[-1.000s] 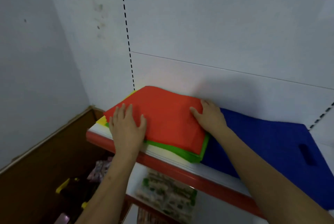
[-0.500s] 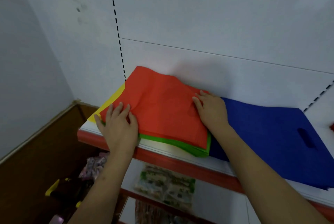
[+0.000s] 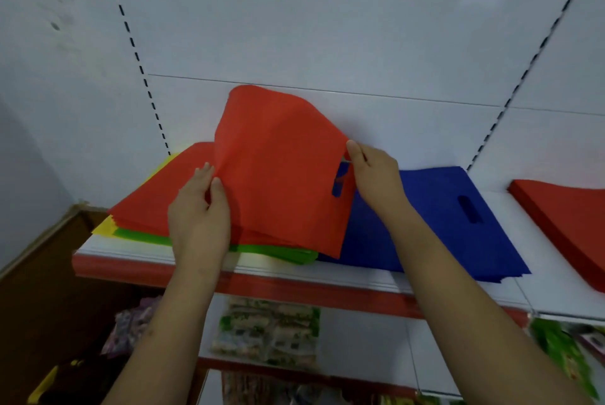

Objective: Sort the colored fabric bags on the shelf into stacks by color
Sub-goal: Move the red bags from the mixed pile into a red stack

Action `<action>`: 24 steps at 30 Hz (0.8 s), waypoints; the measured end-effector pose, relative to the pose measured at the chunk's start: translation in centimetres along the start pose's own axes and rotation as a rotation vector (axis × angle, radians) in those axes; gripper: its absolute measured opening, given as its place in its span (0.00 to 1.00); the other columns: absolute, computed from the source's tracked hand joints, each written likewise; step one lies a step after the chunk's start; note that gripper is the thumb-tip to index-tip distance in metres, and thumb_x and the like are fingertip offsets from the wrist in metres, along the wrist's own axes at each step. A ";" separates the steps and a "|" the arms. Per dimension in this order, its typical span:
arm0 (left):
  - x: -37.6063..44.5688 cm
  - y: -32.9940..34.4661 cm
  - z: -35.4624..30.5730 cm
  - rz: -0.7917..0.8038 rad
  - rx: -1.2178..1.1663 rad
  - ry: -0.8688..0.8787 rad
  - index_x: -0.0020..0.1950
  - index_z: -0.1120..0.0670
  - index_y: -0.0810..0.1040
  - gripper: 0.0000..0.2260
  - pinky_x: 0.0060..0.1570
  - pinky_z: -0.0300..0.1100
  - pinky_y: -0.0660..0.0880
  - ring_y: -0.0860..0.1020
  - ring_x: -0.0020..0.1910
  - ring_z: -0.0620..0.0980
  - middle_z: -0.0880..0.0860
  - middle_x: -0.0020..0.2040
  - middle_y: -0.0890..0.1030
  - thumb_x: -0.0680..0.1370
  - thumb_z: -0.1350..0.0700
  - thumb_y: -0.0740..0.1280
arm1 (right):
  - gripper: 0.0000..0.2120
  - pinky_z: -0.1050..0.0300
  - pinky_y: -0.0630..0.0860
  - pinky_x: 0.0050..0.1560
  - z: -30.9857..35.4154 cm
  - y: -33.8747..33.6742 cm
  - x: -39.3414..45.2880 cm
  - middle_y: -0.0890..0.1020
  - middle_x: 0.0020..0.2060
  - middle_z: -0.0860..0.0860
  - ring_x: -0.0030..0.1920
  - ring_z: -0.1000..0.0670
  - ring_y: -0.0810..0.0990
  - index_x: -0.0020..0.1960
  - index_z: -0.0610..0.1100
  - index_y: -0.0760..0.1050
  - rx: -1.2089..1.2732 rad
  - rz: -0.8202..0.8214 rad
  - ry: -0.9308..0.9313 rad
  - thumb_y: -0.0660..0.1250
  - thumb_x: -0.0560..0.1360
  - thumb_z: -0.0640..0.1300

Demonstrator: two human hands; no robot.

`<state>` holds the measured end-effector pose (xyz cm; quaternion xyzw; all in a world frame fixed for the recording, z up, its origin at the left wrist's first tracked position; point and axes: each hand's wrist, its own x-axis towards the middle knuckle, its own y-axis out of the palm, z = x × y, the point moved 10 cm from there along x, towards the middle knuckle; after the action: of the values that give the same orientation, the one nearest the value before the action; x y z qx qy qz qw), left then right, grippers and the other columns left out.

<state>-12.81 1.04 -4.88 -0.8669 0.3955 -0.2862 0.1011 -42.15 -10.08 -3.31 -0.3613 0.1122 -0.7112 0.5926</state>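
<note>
Since a moment ago we have peeled the top red bag [image 3: 281, 175] off the mixed pile [image 3: 147, 224], left hand [image 3: 199, 211] and right hand [image 3: 376, 175] fingers pinching its edges, while sorted blue stack [image 3: 442, 224] and red stack [image 3: 569, 221] wait alongside on the shelf [image 3: 327, 277], green and yellow still unsorted.

Matt red fabric bag [image 3: 281, 175], matt blue fabric bags [image 3: 435, 224], smooth white shelf [image 3: 360, 277]

White slotted back panel [image 3: 327, 12], red-edged shelf [image 3: 294, 290], brown floor [image 3: 39, 290]

We see soft, even, bluish light, with faint shadows on the wall beyond the hands [image 3: 199, 208]. Lines bow at the edges; packets below them look blurred, perhaps from motion.
</note>
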 end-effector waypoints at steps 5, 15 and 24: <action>-3.2 5.3 -7.2 0.076 -0.097 0.146 0.72 0.57 0.73 0.17 0.72 0.50 0.67 0.72 0.70 0.50 0.54 0.71 0.74 0.84 0.56 0.60 | 0.24 0.50 0.78 0.50 -3.3 -8.9 -0.1 0.85 0.40 0.46 0.43 0.48 0.83 0.46 0.37 0.82 0.106 -0.140 0.085 0.55 0.84 0.52; -15.3 20.1 -21.8 0.275 -0.257 0.345 0.71 0.54 0.75 0.18 0.72 0.38 0.62 0.67 0.69 0.38 0.46 0.69 0.74 0.80 0.58 0.66 | 0.12 0.51 0.78 0.60 -16.0 -31.8 -2.8 0.86 0.48 0.53 0.48 0.56 0.85 0.57 0.44 0.84 0.219 -0.435 0.207 0.68 0.76 0.44; -27.8 32.6 -31.2 0.427 -0.116 0.623 0.65 0.56 0.80 0.20 0.73 0.56 0.63 0.74 0.68 0.50 0.52 0.64 0.80 0.78 0.50 0.60 | 0.10 0.60 0.74 0.57 -31.6 -45.5 -4.0 0.85 0.54 0.49 0.56 0.51 0.81 0.56 0.43 0.84 -0.066 -0.380 0.415 0.65 0.78 0.42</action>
<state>-65.81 1.54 -4.07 -0.6407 0.5943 -0.4858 -0.0159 -97.09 -2.45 -0.67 -0.2414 0.1845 -0.8642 0.4010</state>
